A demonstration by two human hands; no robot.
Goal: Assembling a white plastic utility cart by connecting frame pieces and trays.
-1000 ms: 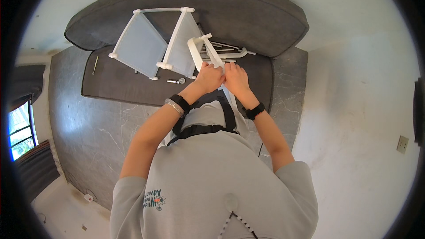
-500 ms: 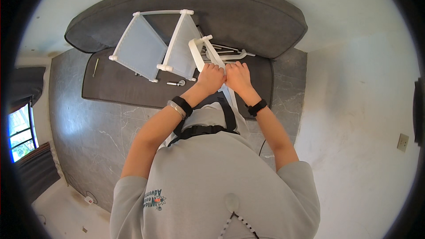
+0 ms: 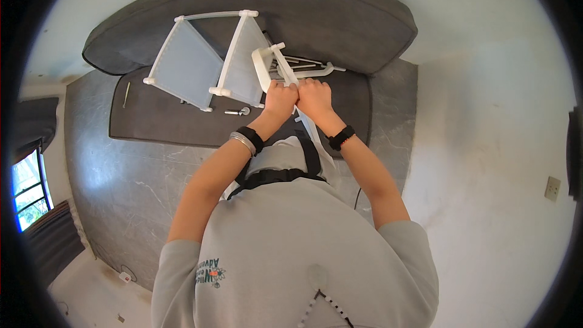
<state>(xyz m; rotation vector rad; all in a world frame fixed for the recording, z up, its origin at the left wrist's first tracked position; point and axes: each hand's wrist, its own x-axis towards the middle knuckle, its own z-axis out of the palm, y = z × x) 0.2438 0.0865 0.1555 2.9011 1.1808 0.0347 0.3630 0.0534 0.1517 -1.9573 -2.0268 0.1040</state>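
My left hand (image 3: 281,98) and my right hand (image 3: 316,95) are side by side, nearly touching, each closed around a white plastic frame (image 3: 262,68). Its curved upper end rises past my left hand, and a lower part slants down toward my lap. My fingers hide its middle. Just left of it, on the sofa, stands a white rack (image 3: 232,51) with pale translucent panels and tube edges joined at the corners. Below the rack lies a small caster wheel (image 3: 244,111) with a metal stem.
The grey sofa (image 3: 152,127) spreads under these parts, its backrest (image 3: 340,18) behind. Several rods and a curved white piece (image 3: 319,73) lie beyond my right hand. A thin stick-like tool (image 3: 126,95) rests at the sofa's left. A white wall (image 3: 480,146) stands at the right.
The whole view has shifted slightly, with sofa and rack now a little farther left. Both hands keep their grip on the white frame, their knuckles slightly higher in the picture.
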